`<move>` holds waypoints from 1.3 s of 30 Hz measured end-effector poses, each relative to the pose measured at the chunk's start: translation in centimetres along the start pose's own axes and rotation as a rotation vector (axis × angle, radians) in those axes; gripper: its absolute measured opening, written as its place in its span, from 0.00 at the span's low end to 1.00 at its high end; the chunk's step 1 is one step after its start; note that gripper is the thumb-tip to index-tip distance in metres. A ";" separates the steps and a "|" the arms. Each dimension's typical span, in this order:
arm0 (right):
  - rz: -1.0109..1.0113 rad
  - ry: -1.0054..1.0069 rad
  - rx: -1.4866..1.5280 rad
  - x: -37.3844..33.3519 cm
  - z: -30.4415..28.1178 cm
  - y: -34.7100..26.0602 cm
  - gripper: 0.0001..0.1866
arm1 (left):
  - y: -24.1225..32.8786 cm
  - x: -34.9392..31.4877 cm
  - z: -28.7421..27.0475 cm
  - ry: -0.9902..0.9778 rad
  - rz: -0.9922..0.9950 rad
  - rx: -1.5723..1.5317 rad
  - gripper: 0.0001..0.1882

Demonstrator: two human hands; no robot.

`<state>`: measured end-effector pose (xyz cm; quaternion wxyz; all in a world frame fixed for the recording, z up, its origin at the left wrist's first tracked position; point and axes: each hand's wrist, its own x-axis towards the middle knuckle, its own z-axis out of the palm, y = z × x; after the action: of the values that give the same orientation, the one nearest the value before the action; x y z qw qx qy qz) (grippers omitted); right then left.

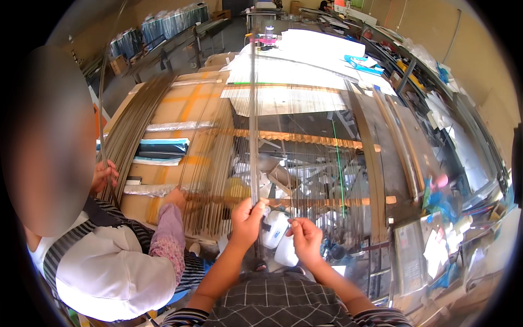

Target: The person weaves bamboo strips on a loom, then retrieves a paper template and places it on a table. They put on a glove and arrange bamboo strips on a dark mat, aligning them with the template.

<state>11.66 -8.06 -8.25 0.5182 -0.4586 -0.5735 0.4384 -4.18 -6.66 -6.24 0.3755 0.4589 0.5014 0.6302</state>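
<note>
In front of me my left hand (248, 220) is closed round the lower end of a long, thin, greyish metal strip (254, 109), which stands up lengthwise away from me across the bench. To its right, my right hand (307, 240) is pinched closed near the ends of the thin strips; what sits between its fingertips is too small to make out. Rows of thin strips (212, 180) lie side by side over wooden bars with notched edges, such as the notched wooden bar (305, 139). Below my hands are white plastic bottles (275, 231).
At my left a co-worker (109, 267) handles strips; one co-worker's hand (103, 175) holds a long strip upright. Wide cardboard (180, 109) lies under the left strips. White sheets (305, 60) cover the far end. A cluttered rack (436, 103) runs along the right.
</note>
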 end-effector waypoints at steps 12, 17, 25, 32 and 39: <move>0.025 0.335 -0.533 3.4 -4.3 5.5 0.13 | 2.6 3.0 -1.5 0.004 0.050 -0.078 0.07; 0.047 0.318 -0.550 4.6 -3.7 7.5 0.14 | 3.6 2.3 -1.1 0.014 0.014 -0.038 0.07; 0.007 0.292 -0.590 4.9 -2.2 10.6 0.13 | 3.3 1.6 -0.9 0.000 0.005 -0.086 0.06; -0.010 0.283 -0.645 4.8 -1.7 10.9 0.13 | 3.1 1.3 -1.1 -0.018 -0.015 -0.076 0.06; 0.076 0.258 -0.608 4.5 -1.6 10.4 0.13 | 2.8 1.1 -1.1 -0.022 0.030 -0.001 0.07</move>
<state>13.82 -1.56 -17.43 0.4094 -0.6648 -0.5903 0.2047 -5.63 -6.56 -3.37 0.3717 0.4730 0.4901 0.6308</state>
